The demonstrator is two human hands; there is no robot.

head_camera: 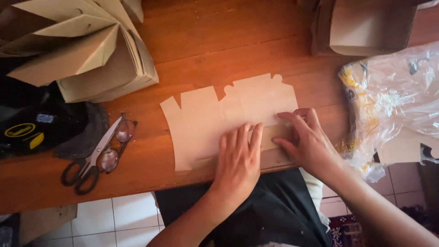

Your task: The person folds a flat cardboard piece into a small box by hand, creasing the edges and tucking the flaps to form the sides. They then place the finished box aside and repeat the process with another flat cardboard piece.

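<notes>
My left hand (pixel 238 158) lies flat and open on the flat cardboard cutout (pixel 215 120) in the middle of the wooden table (pixel 206 41). My right hand (pixel 305 142) presses its fold with open fingers. At one o'clock, an open cardboard box (pixel 366 27) shows nothing inside.

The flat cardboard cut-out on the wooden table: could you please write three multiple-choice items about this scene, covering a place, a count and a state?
1. Where do the scissors lie?
A. left of the cardboard cut-out
B. on the plastic bag
C. on the floor

2. How many hands press on the cut-out?
A. none
B. one
C. two

3. How does the cut-out lie?
A. rolled up
B. flat on the table
C. standing upright

Answers: 1 A, they overlap the eyeglasses at the left. 2 C, left hand and right hand both rest on it. 3 B, it lies spread against the wood.
</notes>
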